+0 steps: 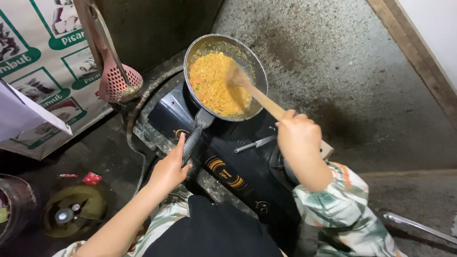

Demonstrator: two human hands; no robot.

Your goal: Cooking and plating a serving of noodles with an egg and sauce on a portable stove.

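Taking the black stove (228, 166) as landmark: far to its left on the floor sits 1 green gas cylinder (74, 212), and a pink strainer (116, 83) hangs above-left. The left hand (169, 169) wraps its grip around the pan handle (193, 143) at the stove's left edge, apparently to steady the frying pan (223, 76) of orange noodles over the burner. At the stove's right, the right hand (297, 135) grips the wooden spatula (254, 93), blade angled down into the noodles.
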